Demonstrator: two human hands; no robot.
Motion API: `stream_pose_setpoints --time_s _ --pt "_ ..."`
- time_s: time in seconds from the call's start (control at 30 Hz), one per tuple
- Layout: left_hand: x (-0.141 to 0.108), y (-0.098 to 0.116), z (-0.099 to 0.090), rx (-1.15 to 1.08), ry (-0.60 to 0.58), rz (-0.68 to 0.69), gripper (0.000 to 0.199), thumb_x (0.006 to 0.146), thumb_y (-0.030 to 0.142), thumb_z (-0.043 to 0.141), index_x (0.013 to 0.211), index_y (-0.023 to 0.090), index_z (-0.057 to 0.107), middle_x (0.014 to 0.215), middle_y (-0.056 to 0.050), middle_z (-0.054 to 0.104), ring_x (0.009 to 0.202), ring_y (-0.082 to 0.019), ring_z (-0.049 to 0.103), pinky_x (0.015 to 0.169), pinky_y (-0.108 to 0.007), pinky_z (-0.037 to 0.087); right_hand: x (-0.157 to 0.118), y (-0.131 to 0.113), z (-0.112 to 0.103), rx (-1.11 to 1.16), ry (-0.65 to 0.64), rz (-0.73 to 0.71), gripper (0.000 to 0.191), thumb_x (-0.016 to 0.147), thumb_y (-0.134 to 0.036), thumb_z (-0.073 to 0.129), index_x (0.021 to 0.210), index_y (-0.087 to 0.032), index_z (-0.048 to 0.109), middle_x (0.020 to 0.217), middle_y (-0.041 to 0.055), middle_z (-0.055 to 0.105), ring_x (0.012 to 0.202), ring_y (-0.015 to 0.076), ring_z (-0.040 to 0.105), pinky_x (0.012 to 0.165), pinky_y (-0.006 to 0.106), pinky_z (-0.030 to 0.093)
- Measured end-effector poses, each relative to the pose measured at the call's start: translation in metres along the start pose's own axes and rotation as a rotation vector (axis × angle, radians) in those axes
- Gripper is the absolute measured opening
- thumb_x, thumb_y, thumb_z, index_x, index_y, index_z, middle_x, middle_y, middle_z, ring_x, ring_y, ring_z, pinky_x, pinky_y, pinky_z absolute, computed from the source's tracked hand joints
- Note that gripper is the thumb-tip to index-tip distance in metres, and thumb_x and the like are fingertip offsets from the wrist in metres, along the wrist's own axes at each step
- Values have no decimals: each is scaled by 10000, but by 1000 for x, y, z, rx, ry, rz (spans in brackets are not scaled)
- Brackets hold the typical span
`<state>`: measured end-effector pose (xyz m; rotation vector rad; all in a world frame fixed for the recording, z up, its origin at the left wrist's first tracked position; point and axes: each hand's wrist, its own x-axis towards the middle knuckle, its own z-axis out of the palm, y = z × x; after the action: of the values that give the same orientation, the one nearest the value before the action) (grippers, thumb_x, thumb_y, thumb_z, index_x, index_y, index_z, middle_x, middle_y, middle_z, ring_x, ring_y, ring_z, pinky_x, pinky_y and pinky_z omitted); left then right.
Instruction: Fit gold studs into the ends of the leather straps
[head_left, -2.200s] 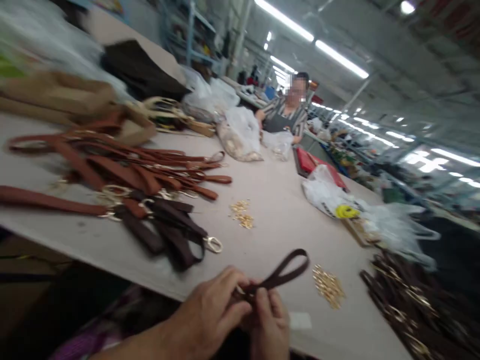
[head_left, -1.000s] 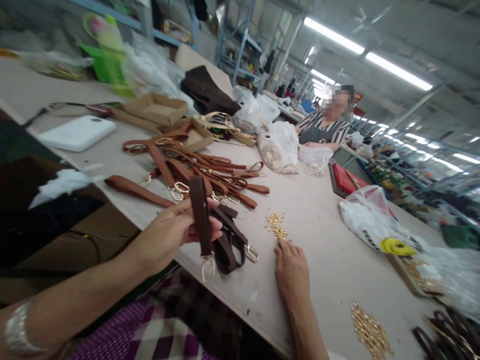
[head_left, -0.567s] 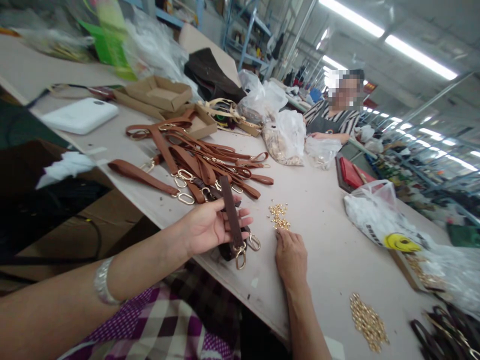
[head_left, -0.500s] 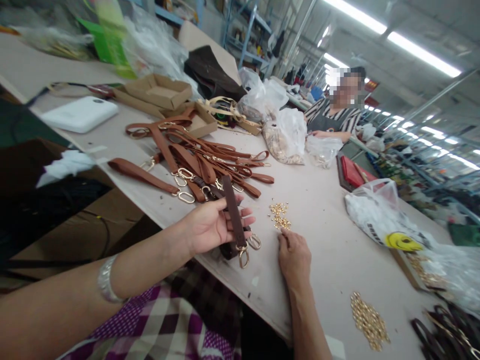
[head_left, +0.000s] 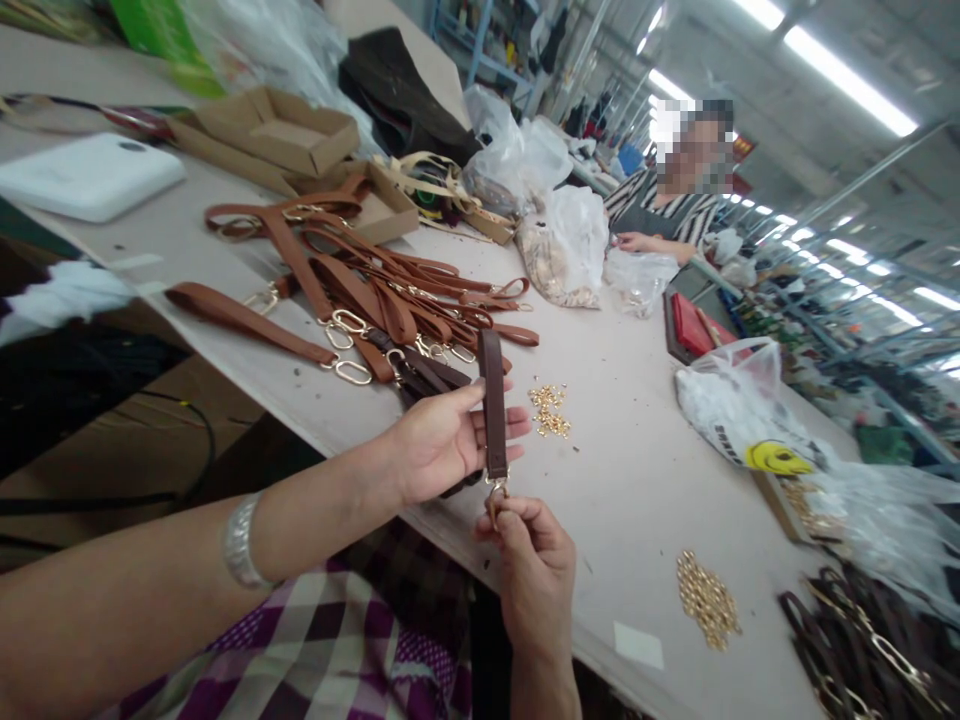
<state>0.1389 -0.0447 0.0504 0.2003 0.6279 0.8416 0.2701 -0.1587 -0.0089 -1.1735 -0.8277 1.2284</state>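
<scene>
A dark brown leather strap (head_left: 493, 405), folded in a loop, lies across my left hand (head_left: 446, 440), which is palm up with the thumb against the strap's edge. My right hand (head_left: 532, 560) pinches the gold metal ring (head_left: 495, 488) at the strap's lower end; its fingertips cover part of it. More dark brown straps (head_left: 427, 378) lie behind my left hand, partly hidden by it. Beyond them is a heap of tan leather straps (head_left: 375, 295) with gold rings. Small gold studs (head_left: 551, 412) are scattered on the table right of my left fingers.
A second pile of gold pieces (head_left: 707, 600) lies to the right, near dark straps (head_left: 870, 640) with gold hardware. Plastic bags (head_left: 566, 245) and cardboard boxes (head_left: 281, 130) stand farther back. A white device (head_left: 90, 175) sits at left. Another person (head_left: 660, 220) is across the table.
My right hand has moved from the gold studs to the ring at the strap's lower end and now pinches it. The strap stands more upright in view.
</scene>
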Motion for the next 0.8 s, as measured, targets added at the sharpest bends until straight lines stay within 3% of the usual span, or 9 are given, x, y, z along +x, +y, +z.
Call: stream_pose_setpoints --time_s 0.13,0.27,0.37,0.5,0.57,0.63,0.7,0.8 --pt "-17 -19 -8 216 -202 -35 248 895 127 534 1090 79 678 1109 -178 711 955 -197 689 815 -264 548 -1 -3 7 488 -11 161 116 777 -308 773 788 -224 694 775 -26 651 610 56 555 551 166 481" --pt "-25 -33 -22 421 -335 -89 407 853 177 633 1257 212 598 1107 -76 695 580 -94 619 498 -204 500 -4 3 12 605 3 247 189 737 -283 812 885 -235 705 775 -28 653 591 49 548 521 150 470" --pt "-24 -35 -26 590 -263 -3 366 866 253 623 1230 215 615 1012 -41 679 533 -77 565 461 -191 461 -8 11 9 547 -10 234 144 769 -305 783 860 -237 694 873 -5 691 728 94 632 622 201 517" --pt "-26 -31 -24 865 -210 353 327 907 297 567 1186 154 661 819 -14 642 728 -128 605 677 -223 496 -17 11 -9 216 83 139 139 799 -338 750 780 -225 672 1148 36 675 1044 186 625 821 303 518" --pt "-28 -29 -23 979 -192 444 400 939 336 516 1290 168 611 703 21 574 666 -120 563 664 -224 474 -21 6 -19 -26 189 45 148 814 -354 733 807 -217 679 1058 37 689 940 156 628 791 277 501" --pt "-31 -28 -23 1047 -175 431 455 959 391 467 1351 182 567 682 36 520 577 -108 494 577 -221 434 -23 0 -27 -136 259 -64 162 829 -365 715 825 -207 678 842 6 672 754 114 594 699 243 474" --pt "-34 -29 -23 1079 -171 395 468 966 413 438 1354 184 568 725 25 527 559 -109 465 545 -226 409 -24 -5 -28 -101 271 -129 165 831 -363 708 826 -203 669 713 -25 616 650 99 550 628 235 448" --pt "-36 -33 -24 1121 -183 411 415 941 314 480 1318 197 608 892 -22 627 690 -139 552 698 -247 461 -24 -9 -23 -41 245 -140 145 816 -334 723 834 -201 667 718 -26 621 655 106 572 639 252 462"
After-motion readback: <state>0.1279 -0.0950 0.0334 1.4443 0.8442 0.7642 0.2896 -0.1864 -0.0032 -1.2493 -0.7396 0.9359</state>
